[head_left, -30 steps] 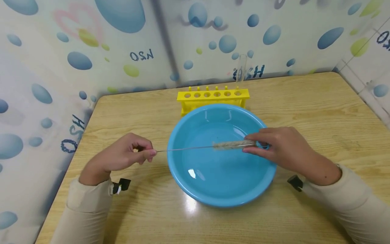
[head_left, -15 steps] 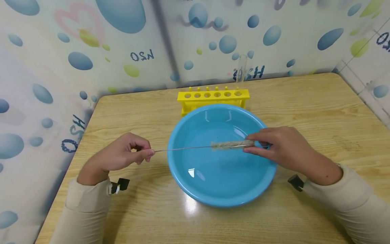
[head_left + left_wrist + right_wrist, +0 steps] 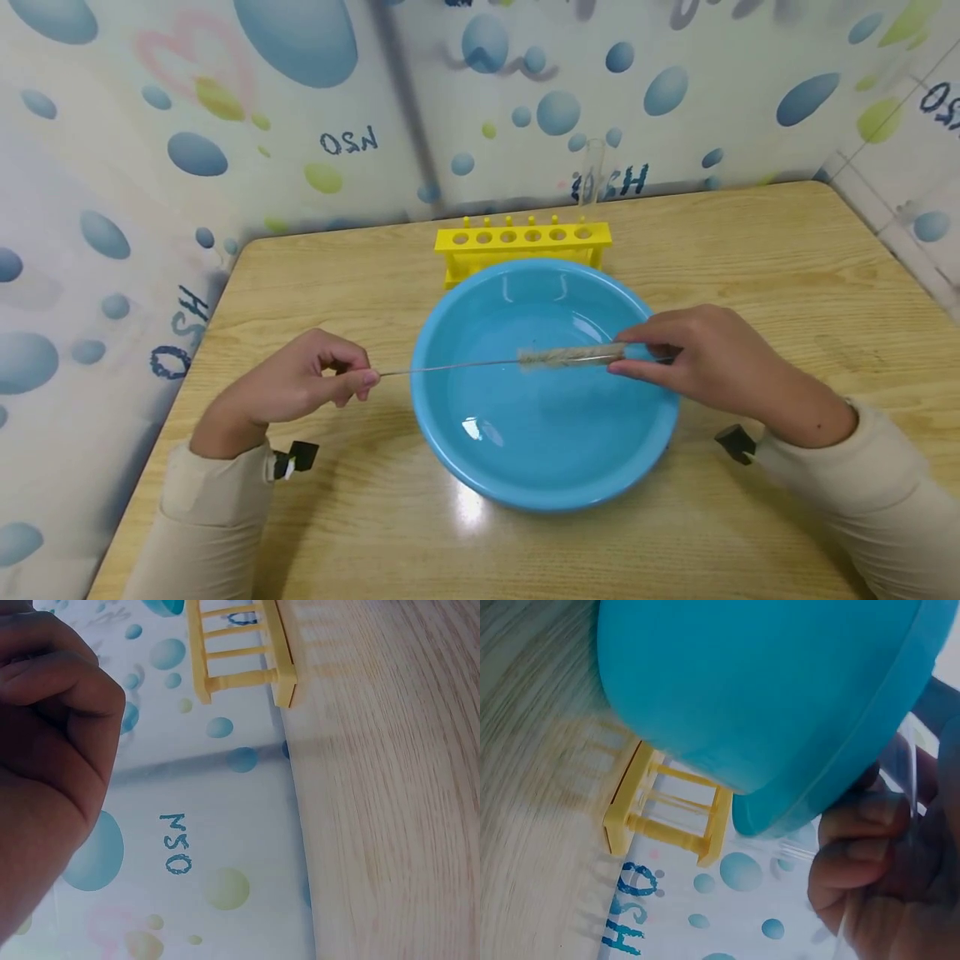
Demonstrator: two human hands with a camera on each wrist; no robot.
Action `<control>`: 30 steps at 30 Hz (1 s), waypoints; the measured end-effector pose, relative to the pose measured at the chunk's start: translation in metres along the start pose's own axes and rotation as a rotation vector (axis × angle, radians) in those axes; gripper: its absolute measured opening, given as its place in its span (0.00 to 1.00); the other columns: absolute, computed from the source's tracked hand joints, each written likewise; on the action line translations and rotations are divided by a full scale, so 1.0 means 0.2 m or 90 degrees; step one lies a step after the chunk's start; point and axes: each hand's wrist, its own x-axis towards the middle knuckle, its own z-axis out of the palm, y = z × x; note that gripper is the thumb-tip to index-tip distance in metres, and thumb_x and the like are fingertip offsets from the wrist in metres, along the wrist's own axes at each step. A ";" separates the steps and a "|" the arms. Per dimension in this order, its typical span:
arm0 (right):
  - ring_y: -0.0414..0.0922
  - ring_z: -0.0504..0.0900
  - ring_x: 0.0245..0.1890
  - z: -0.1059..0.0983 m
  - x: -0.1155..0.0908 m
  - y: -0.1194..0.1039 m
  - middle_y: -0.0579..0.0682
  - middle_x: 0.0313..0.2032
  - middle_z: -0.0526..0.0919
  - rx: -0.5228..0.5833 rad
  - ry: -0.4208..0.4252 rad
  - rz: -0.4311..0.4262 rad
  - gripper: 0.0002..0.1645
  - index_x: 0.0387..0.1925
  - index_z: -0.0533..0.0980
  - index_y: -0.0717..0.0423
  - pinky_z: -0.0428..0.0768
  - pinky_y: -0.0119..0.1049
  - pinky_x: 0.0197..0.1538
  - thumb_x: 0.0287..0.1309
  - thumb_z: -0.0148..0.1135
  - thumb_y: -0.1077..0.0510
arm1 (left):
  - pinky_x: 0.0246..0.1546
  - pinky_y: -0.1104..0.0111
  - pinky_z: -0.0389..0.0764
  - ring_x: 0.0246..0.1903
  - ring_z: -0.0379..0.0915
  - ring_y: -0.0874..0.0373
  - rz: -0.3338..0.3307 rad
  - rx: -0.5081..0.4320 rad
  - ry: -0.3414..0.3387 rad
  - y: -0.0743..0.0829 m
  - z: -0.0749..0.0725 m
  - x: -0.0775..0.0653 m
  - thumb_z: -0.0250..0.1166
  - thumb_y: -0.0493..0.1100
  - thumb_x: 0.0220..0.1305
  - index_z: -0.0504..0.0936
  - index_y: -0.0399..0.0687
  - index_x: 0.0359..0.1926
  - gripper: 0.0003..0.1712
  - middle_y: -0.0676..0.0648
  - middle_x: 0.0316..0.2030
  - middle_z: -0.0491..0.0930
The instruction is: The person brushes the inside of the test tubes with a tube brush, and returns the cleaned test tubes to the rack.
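Observation:
In the head view my left hand pinches the end of the thin wire handle of a test tube brush. The pale bristles lie inside a clear glass test tube, held nearly level over a light-blue basin. My right hand grips the tube's right part between thumb and fingers. Its closed end is partly hidden by that hand. Shiny reflections inside the basin look like water. In the left wrist view the left hand shows curled fingers, the wire out of sight.
Behind the basin stands a yellow test tube rack, partly covered by the rim. Another clear test tube stands upright at its right end. The wooden table meets a patterned wall at the back.
The right hand has shifted slightly right, its fingertips farther along the tube, so more of the bristled part shows. The left hand has drawn a little to the left with the wire.

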 end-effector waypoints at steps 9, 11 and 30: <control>0.29 0.67 0.15 -0.03 -0.01 0.04 0.31 0.19 0.76 0.002 -0.047 0.044 0.15 0.34 0.82 0.40 0.68 0.25 0.19 0.46 0.66 0.39 | 0.18 0.71 0.67 0.17 0.64 0.61 0.001 -0.004 -0.003 -0.01 0.00 0.00 0.55 0.38 0.66 0.76 0.55 0.23 0.13 0.53 0.16 0.68; 0.29 0.67 0.15 -0.03 -0.02 0.04 0.30 0.19 0.76 0.003 -0.056 0.050 0.15 0.33 0.82 0.39 0.68 0.25 0.19 0.47 0.65 0.38 | 0.18 0.71 0.67 0.17 0.64 0.61 0.001 -0.004 0.000 -0.01 0.00 0.00 0.55 0.39 0.66 0.76 0.54 0.23 0.13 0.53 0.16 0.68; 0.30 0.69 0.17 -0.07 -0.02 0.15 0.29 0.20 0.77 0.079 -0.073 0.041 0.11 0.35 0.81 0.34 0.70 0.25 0.20 0.46 0.68 0.43 | 0.22 0.69 0.72 0.20 0.68 0.61 -0.001 0.036 0.035 0.00 -0.02 -0.04 0.56 0.40 0.65 0.76 0.57 0.22 0.14 0.56 0.19 0.73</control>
